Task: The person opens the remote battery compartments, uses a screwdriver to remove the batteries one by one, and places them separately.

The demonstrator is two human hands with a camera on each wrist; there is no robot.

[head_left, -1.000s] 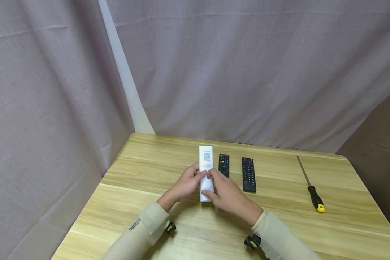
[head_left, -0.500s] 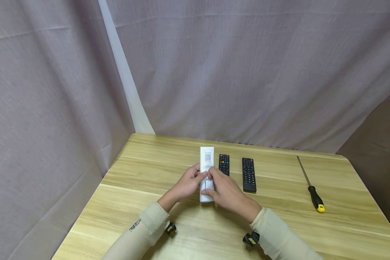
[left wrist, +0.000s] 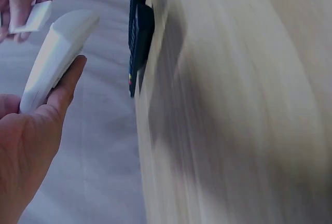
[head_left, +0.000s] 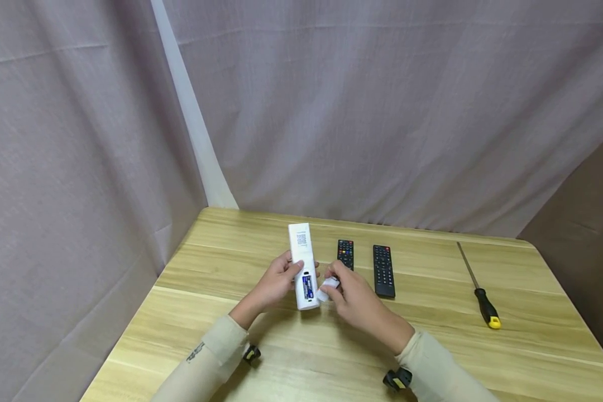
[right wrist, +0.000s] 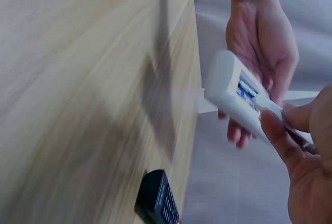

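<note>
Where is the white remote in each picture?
Head: the white remote is just below the middle.
Left wrist: the white remote is at upper left.
Right wrist: the white remote is right of the middle.
Shared landmark: the left hand holds it in every view.

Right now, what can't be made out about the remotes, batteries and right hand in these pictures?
Head view: the underside of the white remote faces away; print on the batteries is too small; the lower end of the left black remote is hidden by the right hand.
Left wrist view: the frame edge cuts off the right hand.
Right wrist view: the white cover partly hides the batteries.
</note>
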